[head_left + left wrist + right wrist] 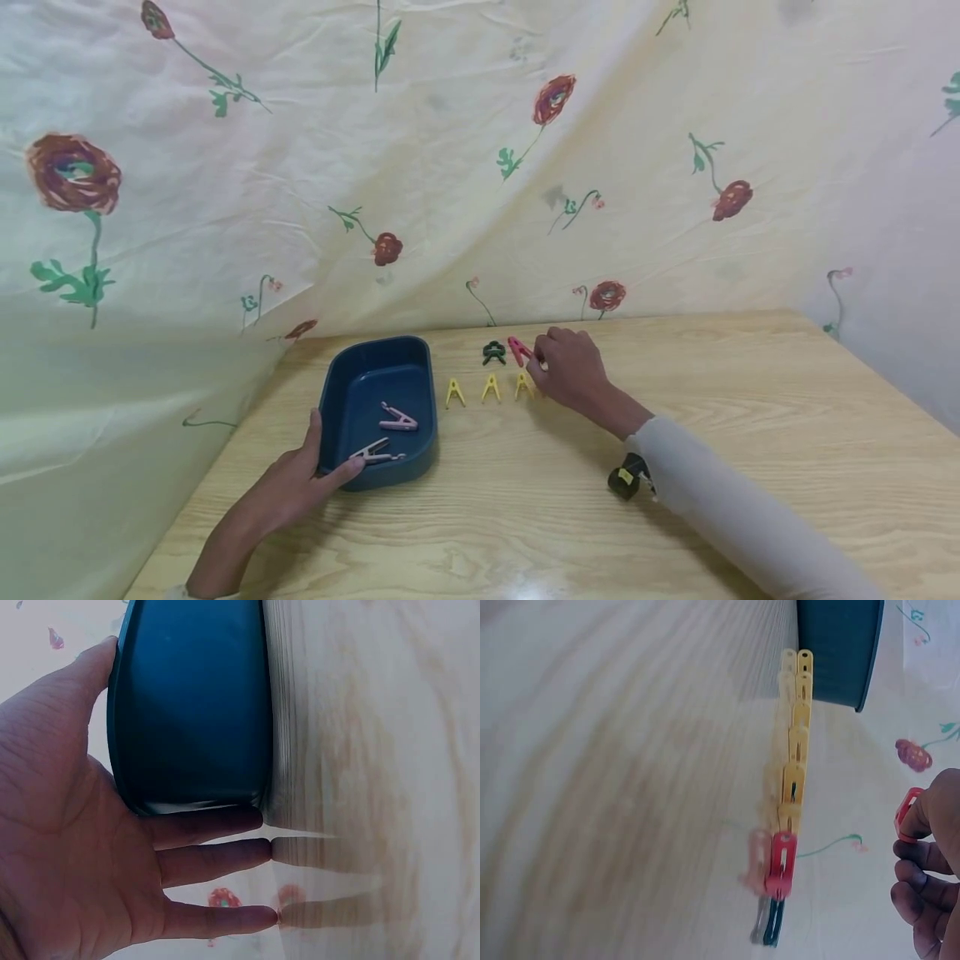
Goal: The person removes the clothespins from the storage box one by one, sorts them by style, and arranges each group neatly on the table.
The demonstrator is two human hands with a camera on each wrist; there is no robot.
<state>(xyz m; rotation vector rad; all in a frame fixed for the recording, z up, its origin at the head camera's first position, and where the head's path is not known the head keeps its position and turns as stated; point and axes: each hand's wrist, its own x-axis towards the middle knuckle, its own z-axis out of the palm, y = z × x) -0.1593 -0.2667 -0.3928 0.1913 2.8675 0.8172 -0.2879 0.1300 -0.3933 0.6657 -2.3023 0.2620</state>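
My right hand (572, 367) pinches a red clothespin (907, 814) between thumb and fingers, at the back of the table. Another red clothespin (782, 862) stands on the table below that hand. To its left runs a row of yellow clothespins (491, 388). A dark green clip (493, 352) sits behind the row. My left hand (288, 492) rests against the near left corner of a blue tray (432, 417), its fingers straight and thumb along the side. Inside the tray lie a pink clothespin (400, 418) and a pale clothespin (375, 451).
The wood-grain table (495, 525) carries everything here. A flower-print cloth (450, 167) hangs behind it and along the left side. A small black object with a yellow patch (625, 477) shows beside my right sleeve.
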